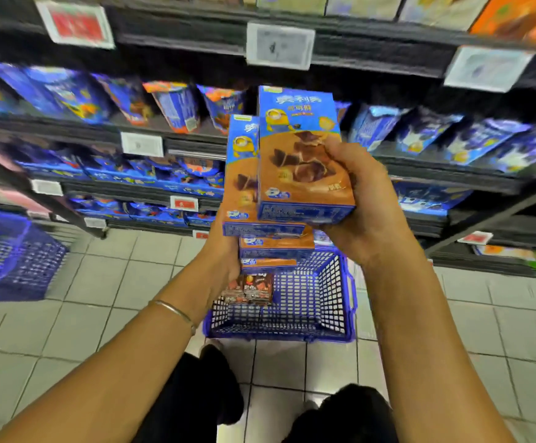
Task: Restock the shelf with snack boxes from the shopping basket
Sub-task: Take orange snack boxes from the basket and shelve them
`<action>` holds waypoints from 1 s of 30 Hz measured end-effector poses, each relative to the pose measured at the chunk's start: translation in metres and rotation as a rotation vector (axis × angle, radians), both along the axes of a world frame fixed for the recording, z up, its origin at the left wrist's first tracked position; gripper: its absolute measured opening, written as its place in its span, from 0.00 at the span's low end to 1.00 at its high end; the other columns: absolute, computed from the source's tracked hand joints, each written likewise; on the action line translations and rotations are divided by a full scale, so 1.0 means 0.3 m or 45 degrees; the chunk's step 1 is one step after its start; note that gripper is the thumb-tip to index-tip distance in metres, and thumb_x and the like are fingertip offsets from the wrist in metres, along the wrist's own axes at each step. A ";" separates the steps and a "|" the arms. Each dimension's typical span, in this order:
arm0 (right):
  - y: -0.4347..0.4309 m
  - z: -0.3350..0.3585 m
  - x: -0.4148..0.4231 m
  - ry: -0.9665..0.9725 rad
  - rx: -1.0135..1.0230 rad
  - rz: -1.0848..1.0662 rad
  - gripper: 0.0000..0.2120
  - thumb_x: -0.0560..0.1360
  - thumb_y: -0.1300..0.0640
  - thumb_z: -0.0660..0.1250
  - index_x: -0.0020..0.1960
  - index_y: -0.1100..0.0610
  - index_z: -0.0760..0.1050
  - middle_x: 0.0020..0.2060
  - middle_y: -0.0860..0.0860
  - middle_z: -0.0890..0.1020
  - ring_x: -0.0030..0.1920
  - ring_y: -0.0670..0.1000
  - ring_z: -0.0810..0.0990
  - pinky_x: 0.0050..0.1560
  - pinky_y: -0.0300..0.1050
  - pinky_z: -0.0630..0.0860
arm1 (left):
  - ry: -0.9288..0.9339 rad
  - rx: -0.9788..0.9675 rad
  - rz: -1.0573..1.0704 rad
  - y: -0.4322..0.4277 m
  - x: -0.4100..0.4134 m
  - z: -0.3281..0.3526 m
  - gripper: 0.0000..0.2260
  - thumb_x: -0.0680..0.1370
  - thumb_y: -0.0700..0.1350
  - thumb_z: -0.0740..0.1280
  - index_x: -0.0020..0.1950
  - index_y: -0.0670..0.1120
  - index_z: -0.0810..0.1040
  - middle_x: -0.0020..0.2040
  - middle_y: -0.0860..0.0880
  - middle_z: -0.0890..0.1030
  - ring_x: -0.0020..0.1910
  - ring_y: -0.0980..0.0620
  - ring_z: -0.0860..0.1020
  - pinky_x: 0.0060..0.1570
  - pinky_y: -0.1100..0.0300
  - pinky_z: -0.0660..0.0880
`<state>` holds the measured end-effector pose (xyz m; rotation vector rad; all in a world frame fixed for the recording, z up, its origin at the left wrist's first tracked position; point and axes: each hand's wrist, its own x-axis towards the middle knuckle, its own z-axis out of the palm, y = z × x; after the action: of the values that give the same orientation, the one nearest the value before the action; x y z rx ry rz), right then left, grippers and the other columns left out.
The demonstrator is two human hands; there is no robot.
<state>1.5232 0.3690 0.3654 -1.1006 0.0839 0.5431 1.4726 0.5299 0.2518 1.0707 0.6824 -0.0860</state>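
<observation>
The black metal shelf rack, lined with blue snack bags and white price tags, rises behind a blue plastic mesh shopping basket that sits on the pale tiled floor and has small brown packets in its far corner. Above the basket, the right hand grips one upright blue-and-brown cardboard snack box, fingers curled round its right edge. Just beside it, the left hand, a thin metal bangle on its wrist, clasps a staggered stack of matching boxes.
</observation>
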 end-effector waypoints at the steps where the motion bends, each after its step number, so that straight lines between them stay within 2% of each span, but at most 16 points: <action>1: -0.009 0.078 -0.013 0.003 -0.008 0.006 0.13 0.81 0.50 0.61 0.54 0.55 0.82 0.48 0.56 0.86 0.46 0.57 0.84 0.51 0.52 0.79 | -0.024 -0.003 0.003 -0.011 -0.012 0.074 0.25 0.86 0.57 0.56 0.40 0.54 0.88 0.34 0.53 0.87 0.30 0.52 0.86 0.26 0.60 0.81; 3: -0.029 0.233 -0.037 0.006 -0.023 0.021 0.14 0.80 0.50 0.61 0.56 0.56 0.82 0.52 0.58 0.85 0.51 0.60 0.82 0.59 0.59 0.76 | -0.064 0.014 -0.013 -0.036 -0.042 0.243 0.24 0.85 0.58 0.58 0.39 0.54 0.89 0.37 0.52 0.88 0.33 0.52 0.87 0.29 0.58 0.82; 4: -0.040 0.310 -0.049 0.001 -0.034 0.031 0.14 0.80 0.49 0.61 0.55 0.55 0.82 0.50 0.57 0.85 0.50 0.59 0.83 0.58 0.58 0.77 | -0.072 0.006 -0.034 -0.048 -0.060 0.328 0.21 0.81 0.61 0.62 0.43 0.53 0.91 0.43 0.48 0.89 0.40 0.48 0.88 0.36 0.53 0.85; 5: -0.053 0.383 -0.057 -0.006 -0.050 0.044 0.14 0.80 0.49 0.61 0.52 0.54 0.83 0.47 0.55 0.86 0.47 0.57 0.84 0.53 0.55 0.78 | -0.069 -0.042 -0.039 -0.058 -0.073 0.412 0.23 0.77 0.64 0.64 0.53 0.50 0.90 0.53 0.43 0.88 0.50 0.42 0.88 0.47 0.45 0.86; 6: -0.066 0.458 -0.067 -0.010 -0.059 0.065 0.14 0.80 0.48 0.62 0.49 0.52 0.85 0.44 0.53 0.87 0.43 0.55 0.85 0.48 0.52 0.79 | -0.047 -0.092 -0.031 -0.065 -0.089 0.490 0.28 0.77 0.65 0.64 0.64 0.46 0.86 0.62 0.38 0.85 0.60 0.36 0.84 0.59 0.37 0.81; 7: -0.079 0.534 -0.076 -0.020 -0.057 0.084 0.15 0.80 0.48 0.62 0.46 0.51 0.86 0.41 0.52 0.87 0.39 0.53 0.85 0.43 0.48 0.80 | -0.032 -0.121 -0.026 -0.073 -0.100 0.566 0.31 0.80 0.64 0.61 0.71 0.43 0.81 0.68 0.35 0.81 0.66 0.32 0.80 0.66 0.33 0.76; 8: -0.089 0.607 -0.086 -0.037 -0.044 0.100 0.17 0.80 0.47 0.62 0.42 0.51 0.87 0.39 0.51 0.87 0.37 0.52 0.86 0.39 0.45 0.81 | -0.032 -0.122 -0.027 -0.079 -0.108 0.636 0.31 0.81 0.64 0.60 0.72 0.42 0.79 0.70 0.35 0.79 0.68 0.30 0.78 0.69 0.31 0.73; 10: -0.101 0.743 -0.103 -0.080 -0.025 0.118 0.18 0.80 0.47 0.62 0.40 0.50 0.87 0.38 0.50 0.88 0.37 0.50 0.86 0.36 0.44 0.82 | -0.064 -0.113 -0.071 -0.084 -0.128 0.771 0.32 0.73 0.68 0.66 0.65 0.45 0.84 0.67 0.37 0.82 0.65 0.31 0.80 0.66 0.31 0.75; 12: -0.105 0.861 -0.116 -0.112 -0.040 0.130 0.17 0.80 0.46 0.63 0.41 0.49 0.87 0.39 0.50 0.88 0.37 0.50 0.87 0.37 0.44 0.82 | -0.125 -0.138 -0.138 -0.089 -0.140 0.886 0.30 0.66 0.69 0.69 0.55 0.49 0.89 0.61 0.39 0.86 0.58 0.35 0.85 0.60 0.34 0.81; 14: -0.106 0.954 -0.122 -0.151 -0.055 0.156 0.17 0.80 0.45 0.63 0.41 0.49 0.87 0.40 0.51 0.88 0.38 0.50 0.87 0.40 0.45 0.82 | -0.166 -0.136 -0.140 -0.086 -0.142 0.968 0.25 0.68 0.70 0.68 0.47 0.51 0.91 0.55 0.41 0.88 0.50 0.38 0.87 0.50 0.39 0.85; 17: -0.106 1.067 -0.124 -0.202 -0.063 0.154 0.16 0.80 0.44 0.64 0.44 0.49 0.87 0.45 0.52 0.88 0.42 0.52 0.87 0.53 0.53 0.79 | -0.204 -0.187 -0.117 -0.084 -0.130 1.073 0.25 0.79 0.67 0.62 0.42 0.51 0.90 0.45 0.44 0.89 0.40 0.41 0.88 0.36 0.48 0.84; 18: -0.105 1.100 -0.122 -0.222 -0.051 0.150 0.15 0.80 0.45 0.65 0.44 0.49 0.88 0.46 0.53 0.88 0.43 0.52 0.87 0.55 0.54 0.79 | -0.200 -0.186 -0.118 -0.080 -0.126 1.104 0.24 0.78 0.67 0.63 0.43 0.50 0.90 0.46 0.43 0.89 0.40 0.40 0.88 0.36 0.47 0.84; 21: -0.093 1.188 -0.110 -0.305 -0.044 0.115 0.14 0.79 0.45 0.66 0.43 0.48 0.88 0.46 0.51 0.88 0.45 0.50 0.87 0.50 0.49 0.80 | -0.196 -0.194 -0.103 -0.055 -0.101 1.198 0.25 0.73 0.66 0.66 0.50 0.47 0.90 0.54 0.39 0.88 0.46 0.36 0.88 0.39 0.40 0.85; 24: -0.065 1.261 -0.094 -0.371 -0.022 0.065 0.15 0.79 0.46 0.66 0.43 0.49 0.88 0.45 0.51 0.88 0.44 0.50 0.87 0.53 0.51 0.78 | -0.202 -0.182 -0.147 -0.017 -0.059 1.271 0.24 0.76 0.64 0.65 0.42 0.47 0.91 0.48 0.40 0.89 0.41 0.37 0.88 0.33 0.40 0.84; 26: -0.041 1.303 -0.080 -0.410 -0.023 0.030 0.15 0.79 0.45 0.66 0.42 0.49 0.88 0.45 0.51 0.88 0.45 0.51 0.86 0.57 0.53 0.77 | -0.216 -0.194 -0.177 0.006 -0.031 1.323 0.24 0.76 0.64 0.66 0.41 0.45 0.90 0.46 0.39 0.88 0.39 0.36 0.87 0.33 0.39 0.84; 30: 0.006 1.367 -0.038 -0.474 -0.032 -0.047 0.15 0.79 0.44 0.66 0.40 0.47 0.87 0.43 0.50 0.88 0.41 0.49 0.86 0.55 0.53 0.76 | -0.209 -0.186 -0.229 0.046 0.033 1.410 0.26 0.75 0.65 0.66 0.40 0.45 0.90 0.45 0.38 0.88 0.38 0.36 0.87 0.33 0.38 0.84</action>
<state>1.5117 0.3710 0.7756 -1.2062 -0.2138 0.2978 1.4826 0.5436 0.6749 0.9845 0.4247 -0.1976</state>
